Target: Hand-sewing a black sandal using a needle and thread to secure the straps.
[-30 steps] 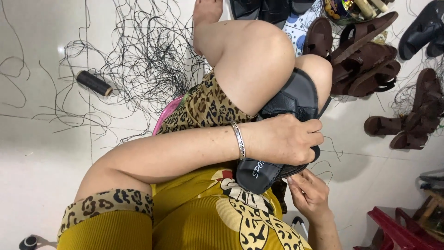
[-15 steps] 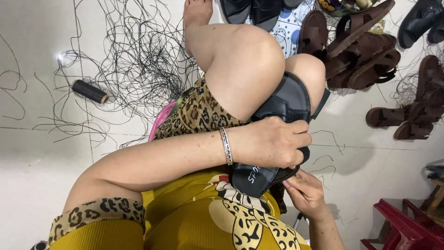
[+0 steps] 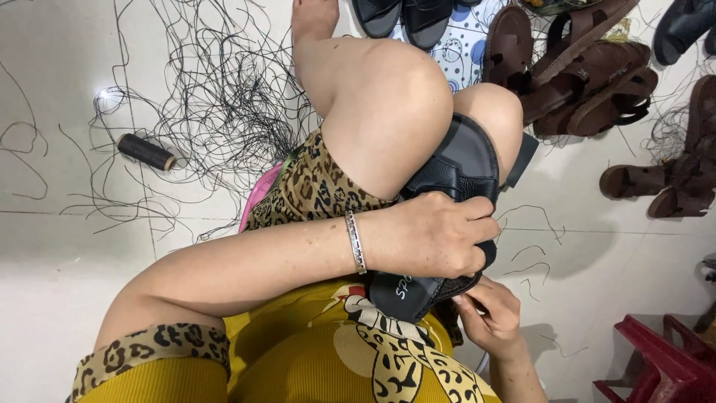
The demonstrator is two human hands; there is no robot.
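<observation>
A black leather sandal (image 3: 456, 173) rests between my raised knees and my lap, sole edge toward me. My left hand (image 3: 436, 235), with a silver bracelet on the wrist, wraps over the sandal's middle and grips it. My right hand (image 3: 488, 313) is below the sandal's heel end, fingers pinched against its lower edge; what they pinch is too small to see.
Loose black thread (image 3: 216, 97) lies tangled on the white floor at upper left, with a dark thread spool (image 3: 145, 151) beside it. Brown sandals (image 3: 582, 67) are piled at upper right, black ones (image 3: 406, 15) at the top. A red plastic stool (image 3: 660, 362) stands at lower right.
My view has shifted slightly; both hands stay on the sandal, with the right hand's fingers working a little closer under its heel edge.
</observation>
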